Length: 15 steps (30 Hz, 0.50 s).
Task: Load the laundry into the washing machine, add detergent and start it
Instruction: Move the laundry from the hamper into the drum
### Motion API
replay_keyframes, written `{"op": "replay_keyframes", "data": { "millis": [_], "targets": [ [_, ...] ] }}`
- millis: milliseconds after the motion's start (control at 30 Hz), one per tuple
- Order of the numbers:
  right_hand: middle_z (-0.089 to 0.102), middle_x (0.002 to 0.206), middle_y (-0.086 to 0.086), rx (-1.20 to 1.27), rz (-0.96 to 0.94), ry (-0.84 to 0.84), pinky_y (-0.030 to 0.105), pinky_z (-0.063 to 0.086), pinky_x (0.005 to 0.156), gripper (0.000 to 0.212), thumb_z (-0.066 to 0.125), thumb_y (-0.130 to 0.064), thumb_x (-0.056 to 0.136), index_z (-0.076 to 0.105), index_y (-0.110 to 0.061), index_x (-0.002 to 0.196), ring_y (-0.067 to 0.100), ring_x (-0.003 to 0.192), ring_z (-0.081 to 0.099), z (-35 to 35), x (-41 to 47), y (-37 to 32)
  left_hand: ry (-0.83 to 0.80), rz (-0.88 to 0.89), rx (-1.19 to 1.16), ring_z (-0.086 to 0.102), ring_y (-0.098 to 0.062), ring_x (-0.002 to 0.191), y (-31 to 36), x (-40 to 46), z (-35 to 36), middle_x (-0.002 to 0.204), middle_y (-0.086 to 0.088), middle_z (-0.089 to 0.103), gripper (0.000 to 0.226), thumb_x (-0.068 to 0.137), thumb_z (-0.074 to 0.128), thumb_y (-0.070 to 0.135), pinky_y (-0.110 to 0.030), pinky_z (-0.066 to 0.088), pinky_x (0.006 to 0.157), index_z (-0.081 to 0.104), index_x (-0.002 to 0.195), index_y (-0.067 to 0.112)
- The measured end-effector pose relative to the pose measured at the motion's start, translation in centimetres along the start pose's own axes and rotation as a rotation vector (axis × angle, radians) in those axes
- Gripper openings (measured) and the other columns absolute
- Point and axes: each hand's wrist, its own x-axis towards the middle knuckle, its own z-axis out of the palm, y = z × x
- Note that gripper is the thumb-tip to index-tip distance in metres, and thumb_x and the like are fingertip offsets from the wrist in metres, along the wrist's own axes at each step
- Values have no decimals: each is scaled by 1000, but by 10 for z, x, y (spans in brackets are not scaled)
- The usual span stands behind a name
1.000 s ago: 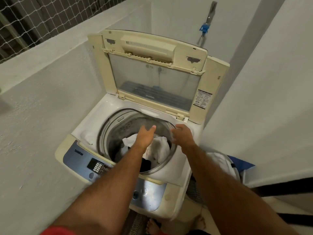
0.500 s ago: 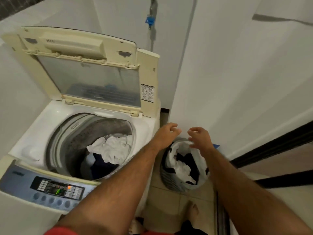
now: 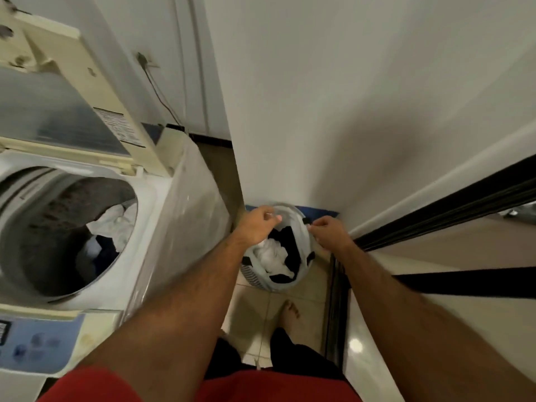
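- A top-loading white washing machine (image 3: 162, 216) with a pale blue control panel is seen on the left, its cream lid with a clear window (image 3: 58, 111) propped up.
- Inside the grey drum (image 3: 43, 227), a crumpled white cloth (image 3: 113, 224) is piled on top of something dark blue, over on the drum's right side.
- A round mesh laundry basket with a white liner (image 3: 293, 216) is parked on the tiled floor (image 3: 252, 303), squeezed between the washer and the white wall (image 3: 319, 111).
- The rest of the laundry, a mix of white and black clothes (image 3: 275, 256), is still sitting in that basket.
- The left hand (image 3: 256, 224) is held over the basket's left rim with fingers curled; whether the liner is actually pinched can't be told, it's kinda blurry.
- The right hand (image 3: 330, 230) is held at the right rim, fingertips bunched right against the liner edge; a real grip can't be confirmed there either.
- A bare foot (image 3: 290, 314) is planted on the tiles just in front of the basket.
- A red shirt (image 3: 261, 387) is glimpsed along the bottom edge.
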Motion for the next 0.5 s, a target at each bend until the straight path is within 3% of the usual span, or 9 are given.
{"op": "replay_keyframes", "data": {
  "millis": [67,167,267,333,500],
  "targets": [
    [41,59,-10,-36,-18,-25,24,40,62,37,64,-26,86,43,-28,56,13,59,45,-1,12,7,0,-18,3,59,-27,110,-2,13,12,125,-9,59,50,95,54,38,-45,49,97,48,137,13],
    [50,57,0,-15,25,-75,31,44,67,33,64,-17,85,52,-16,55,19,62,50,10,36,23,-4,-73,-22,58,-27,110,-14,36,27,120,-9,60,43,95,55,37,-47,49,97,52,131,14],
    [63,84,11,119,144,-124,40,57,70,11,64,-19,87,65,-12,78,28,79,63,33,60,44,-20,-163,-110,58,-24,108,-37,70,44,123,-10,57,40,96,54,35,-43,55,86,53,127,10],
    [65,104,14,149,212,-108,42,59,76,22,66,-23,87,66,-9,105,31,94,65,56,83,68,-37,-235,-145,57,-25,114,-57,101,59,130,-8,55,50,94,56,38,-37,57,78,49,135,10],
    [66,107,14,65,195,-106,41,52,90,22,64,-16,89,65,-5,108,33,103,63,119,150,132,-75,-309,-104,63,-30,101,-129,195,104,110,-15,65,37,89,60,37,-45,55,88,62,113,9]
  ]
}}
